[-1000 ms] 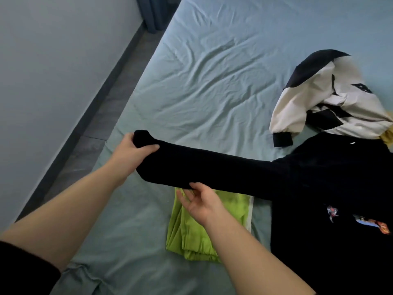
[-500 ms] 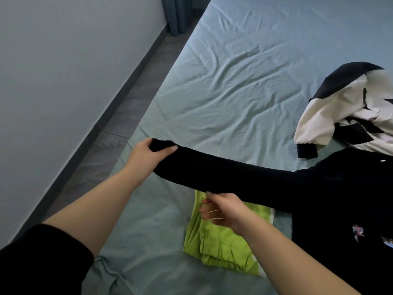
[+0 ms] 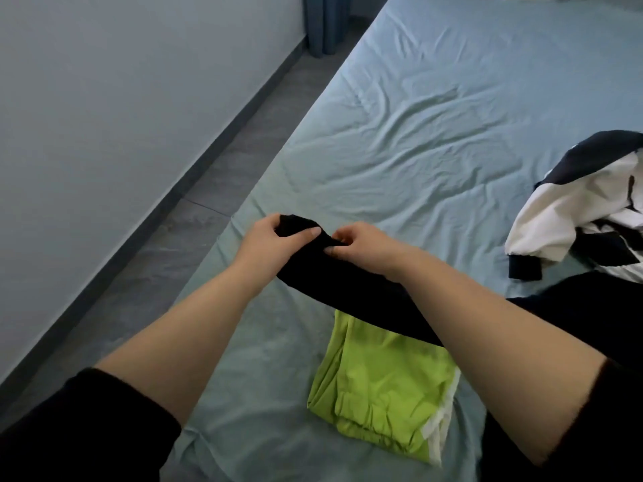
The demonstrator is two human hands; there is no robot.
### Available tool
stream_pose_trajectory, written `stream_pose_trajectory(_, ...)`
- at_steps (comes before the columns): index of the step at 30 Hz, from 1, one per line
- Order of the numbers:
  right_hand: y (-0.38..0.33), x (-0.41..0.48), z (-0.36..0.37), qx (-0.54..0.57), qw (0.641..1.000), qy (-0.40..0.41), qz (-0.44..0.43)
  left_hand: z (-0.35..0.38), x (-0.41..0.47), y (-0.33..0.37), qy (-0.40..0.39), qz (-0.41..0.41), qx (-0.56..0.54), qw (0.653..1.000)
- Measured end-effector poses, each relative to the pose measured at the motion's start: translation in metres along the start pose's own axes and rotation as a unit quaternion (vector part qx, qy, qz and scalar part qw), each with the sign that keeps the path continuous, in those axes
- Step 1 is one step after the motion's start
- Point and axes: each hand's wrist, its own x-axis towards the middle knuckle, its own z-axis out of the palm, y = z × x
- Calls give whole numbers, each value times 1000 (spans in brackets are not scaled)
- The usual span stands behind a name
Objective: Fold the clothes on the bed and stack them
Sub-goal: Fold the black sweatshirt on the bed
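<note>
A black sweater (image 3: pixel 591 318) lies at the right of the bed, its long sleeve (image 3: pixel 348 293) stretched out to the left above the sheet. My left hand (image 3: pixel 275 245) grips the cuff end of that sleeve. My right hand (image 3: pixel 362 245) pinches the same sleeve right beside it, close to the cuff. Under the sleeve, a folded lime-green garment (image 3: pixel 382 387) with a white stripe lies flat near the bed's front edge. A crumpled white and black jacket (image 3: pixel 574 217) lies at the right, beyond the sweater.
The bed (image 3: pixel 435 109) has a wrinkled pale blue-green sheet, bare across its far part. Left of it runs a strip of dark grey floor (image 3: pixel 195 231) along a pale wall (image 3: pixel 104 99). A blue curtain (image 3: pixel 323 22) hangs at the far end.
My right hand has slid up from under the middle of the sleeve to the cuff, beside my left hand. The view has shifted left, so the clothes sit further right.
</note>
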Motion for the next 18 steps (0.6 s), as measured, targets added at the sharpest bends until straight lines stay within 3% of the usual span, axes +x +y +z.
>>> stream_pose_trajectory(4,5,16,5,12,990,137,-25,-8,-1,-13,-5,-10,-92,996)
stream_pose_trajectory(8,5,17,30,20,982,187,1,-12,10,-27,71,29,87,993)
stream_pose_trajectory(11,17,-15,58,55,963,263,12,-9,17,-38,55,20,133,989)
stream_pose_trajectory(15,37,-58,106,-87,982,142,92,-8,24,-45,59,-8,116,991)
stream_pose_trajectory(18,28,-40,124,-40,985,155,60,3,21,-41,64,-12,75,995)
